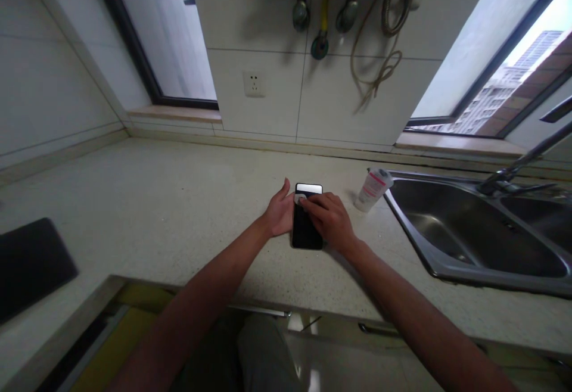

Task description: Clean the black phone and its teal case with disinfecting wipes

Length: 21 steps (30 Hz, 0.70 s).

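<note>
Head view: the left hand (280,212) is set against the left edge of the phone (306,231), its grip unclear; the phone is seen mid-bench (214,186). A small white piece (298,198) is pinched against its upper screen by the right hand (329,218). Work seems under way; what remains cannot be told.

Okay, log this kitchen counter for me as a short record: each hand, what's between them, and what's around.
Left hand: at the phone's left edge; grip unclear
Right hand: fingers pinching a small white pad against the phone's face
Phone: black, between the hands, bright band at its far end
Right of hands: clear container with pink print, then a metal sink
Far left: dark flat object, partly out of frame
Wall: socket, pipe fittings above
</note>
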{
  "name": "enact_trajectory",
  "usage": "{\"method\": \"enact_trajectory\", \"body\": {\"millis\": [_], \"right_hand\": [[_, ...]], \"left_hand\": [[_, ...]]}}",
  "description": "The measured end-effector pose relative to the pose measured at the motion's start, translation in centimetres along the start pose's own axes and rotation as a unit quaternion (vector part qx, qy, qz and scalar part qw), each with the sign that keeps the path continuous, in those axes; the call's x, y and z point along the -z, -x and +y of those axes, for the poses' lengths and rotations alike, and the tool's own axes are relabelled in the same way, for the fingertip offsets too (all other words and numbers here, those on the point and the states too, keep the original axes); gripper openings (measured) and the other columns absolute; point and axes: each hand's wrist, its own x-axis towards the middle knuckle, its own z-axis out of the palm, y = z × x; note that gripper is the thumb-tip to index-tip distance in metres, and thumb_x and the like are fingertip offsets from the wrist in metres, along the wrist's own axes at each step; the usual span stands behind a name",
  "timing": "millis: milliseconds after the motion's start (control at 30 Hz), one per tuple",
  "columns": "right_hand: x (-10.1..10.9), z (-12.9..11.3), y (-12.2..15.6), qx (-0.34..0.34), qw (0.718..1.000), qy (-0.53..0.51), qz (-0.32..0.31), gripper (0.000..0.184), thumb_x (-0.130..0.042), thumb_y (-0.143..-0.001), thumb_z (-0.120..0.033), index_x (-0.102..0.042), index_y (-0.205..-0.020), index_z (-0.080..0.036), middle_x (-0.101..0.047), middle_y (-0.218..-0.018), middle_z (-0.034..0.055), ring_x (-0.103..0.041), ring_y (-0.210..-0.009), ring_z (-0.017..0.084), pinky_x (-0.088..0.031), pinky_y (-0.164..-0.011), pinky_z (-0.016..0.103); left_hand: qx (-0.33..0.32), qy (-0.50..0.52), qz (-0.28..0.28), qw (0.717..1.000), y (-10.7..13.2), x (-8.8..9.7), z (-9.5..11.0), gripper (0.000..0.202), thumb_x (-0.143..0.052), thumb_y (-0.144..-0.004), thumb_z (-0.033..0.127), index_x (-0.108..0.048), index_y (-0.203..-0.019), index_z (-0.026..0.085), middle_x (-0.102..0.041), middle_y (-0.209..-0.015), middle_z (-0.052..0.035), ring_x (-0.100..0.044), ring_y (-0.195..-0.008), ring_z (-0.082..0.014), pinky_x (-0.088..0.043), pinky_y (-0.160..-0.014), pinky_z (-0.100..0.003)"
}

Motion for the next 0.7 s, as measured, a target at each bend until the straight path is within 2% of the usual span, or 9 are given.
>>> {"method": "enact_trajectory", "body": {"millis": [167,333,433,500,600,700], "right_hand": [[0.7,0.6,-0.1,-0.073,0.995,0.034,0.05,0.032,-0.052,-0.095,-0.014,-0.069,-0.119,-0.025,-0.068,-0.097,0.01,-0.056,-0.091,0.025,-0.046,-0.079,0.041],[0.4,0.5,-0.1,-0.08,0.995,0.035,0.041,0.037,-0.05,-0.093,-0.012,-0.068,-0.122,-0.025,-0.067,-0.097,0.0103,-0.055,-0.09,0.026,-0.046,-0.078,0.041],[0.1,-0.1,-0.1,-0.051,0.999,0.006,0.012,0.04,-0.051,-0.09,-0.009,-0.067,-0.123,-0.025,-0.067,-0.102,0.0102,-0.055,-0.095,0.026,-0.046,-0.081,0.041],[0.0,-0.6,-0.1,-0.005,0.999,-0.035,-0.011,0.04,-0.052,-0.088,-0.008,-0.068,-0.12,-0.024,-0.067,-0.104,0.01,-0.056,-0.097,0.025,-0.046,-0.084,0.042],[0.2,-1.1,-0.1,0.064,0.993,-0.094,-0.043,0.034,-0.052,-0.087,-0.011,-0.071,-0.113,-0.022,-0.068,-0.101,0.009,-0.057,-0.096,0.024,-0.045,-0.085,0.042],[0.6,-1.3,-0.3,0.101,0.984,-0.124,-0.073,0.028,-0.052,-0.086,-0.015,-0.074,-0.102,-0.022,-0.068,-0.092,0.0074,-0.056,-0.09,0.023,-0.044,-0.081,0.041]], "left_hand": [[0.02,-0.001,-0.029,0.999,0.1,-0.5,-0.8,0.069,-0.029,-0.095,0.067,-0.057,-0.131,0.015,-0.07,-0.11,-0.017,-0.068,-0.1,-0.0282,-0.044,-0.096,-0.043],[0.02,-0.002,-0.017,1.0,0.2,-0.7,-1.0,0.07,-0.032,-0.094,0.069,-0.056,-0.133,0.016,-0.07,-0.112,-0.0174,-0.067,-0.101,-0.0288,-0.044,-0.097,-0.044],[0.02,0.002,-0.007,1.0,0.2,-0.7,-0.8,0.071,-0.031,-0.094,0.068,-0.057,-0.131,0.014,-0.07,-0.108,-0.0176,-0.068,-0.097,-0.0284,-0.046,-0.094,-0.042],[0.02,0.005,0.005,1.0,0.1,-0.8,-0.7,0.072,-0.028,-0.095,0.067,-0.058,-0.131,0.012,-0.07,-0.106,-0.0179,-0.069,-0.096,-0.0279,-0.047,-0.092,-0.041],[0.001,0.003,0.02,1.0,0.0,-0.8,-0.6,0.071,-0.028,-0.097,0.065,-0.058,-0.131,0.011,-0.07,-0.105,-0.0176,-0.069,-0.095,-0.0272,-0.049,-0.091,-0.039],[-0.022,-0.001,0.027,0.999,0.0,-0.9,-0.6,0.07,-0.031,-0.096,0.064,-0.057,-0.132,0.011,-0.07,-0.107,-0.0172,-0.069,-0.096,-0.0276,-0.049,-0.092,-0.039]]}}
